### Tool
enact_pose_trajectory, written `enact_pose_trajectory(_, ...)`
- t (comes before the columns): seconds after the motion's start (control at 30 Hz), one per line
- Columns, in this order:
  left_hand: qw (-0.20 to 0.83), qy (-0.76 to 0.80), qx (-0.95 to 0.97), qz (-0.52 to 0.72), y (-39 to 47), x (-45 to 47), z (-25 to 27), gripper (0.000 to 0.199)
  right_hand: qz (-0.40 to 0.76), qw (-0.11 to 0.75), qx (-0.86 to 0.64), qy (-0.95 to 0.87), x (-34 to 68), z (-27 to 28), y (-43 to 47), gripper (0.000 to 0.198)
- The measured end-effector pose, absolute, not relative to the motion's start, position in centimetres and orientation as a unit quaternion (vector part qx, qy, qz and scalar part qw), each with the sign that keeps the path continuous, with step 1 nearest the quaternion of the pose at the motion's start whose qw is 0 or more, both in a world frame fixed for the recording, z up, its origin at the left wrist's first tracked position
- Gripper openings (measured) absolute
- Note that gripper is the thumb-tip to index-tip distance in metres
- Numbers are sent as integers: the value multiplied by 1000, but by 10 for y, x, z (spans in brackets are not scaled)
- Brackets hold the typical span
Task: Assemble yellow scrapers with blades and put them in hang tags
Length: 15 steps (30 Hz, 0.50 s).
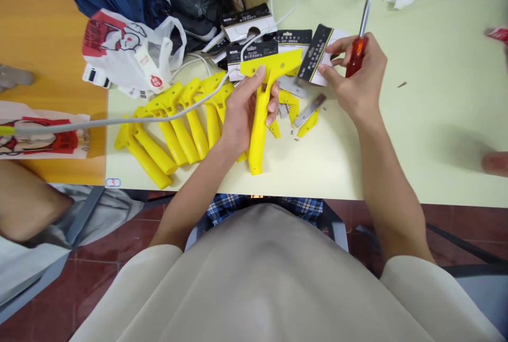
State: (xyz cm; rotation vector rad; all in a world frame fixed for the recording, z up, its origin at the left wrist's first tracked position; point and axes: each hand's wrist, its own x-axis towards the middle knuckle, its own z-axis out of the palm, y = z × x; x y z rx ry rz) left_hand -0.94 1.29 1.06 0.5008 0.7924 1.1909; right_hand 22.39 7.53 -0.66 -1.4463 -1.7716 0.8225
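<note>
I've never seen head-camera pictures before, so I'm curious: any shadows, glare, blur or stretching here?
Head view: a soft shadow lies on the table at right; head view: the red-handled screwdriver in the right hand glints along its shaft; head view: the shirt front looks soft, the yellow tool in the left hand crisper; head view: the sleeves look stretched toward the lower corners.

Room rightward over the table — yellow handles block left.
</note>
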Motion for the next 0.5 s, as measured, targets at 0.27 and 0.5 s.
enact_pose_trajectory(0.27,709,376,219,555,12,-9,15,44,198,322,-619,-689,260,-14,84,59)
enact_pose_trajectory(0.5,687,404,252,549,13,-12,13,41,327,227,-576,-714,257,5,76,83)
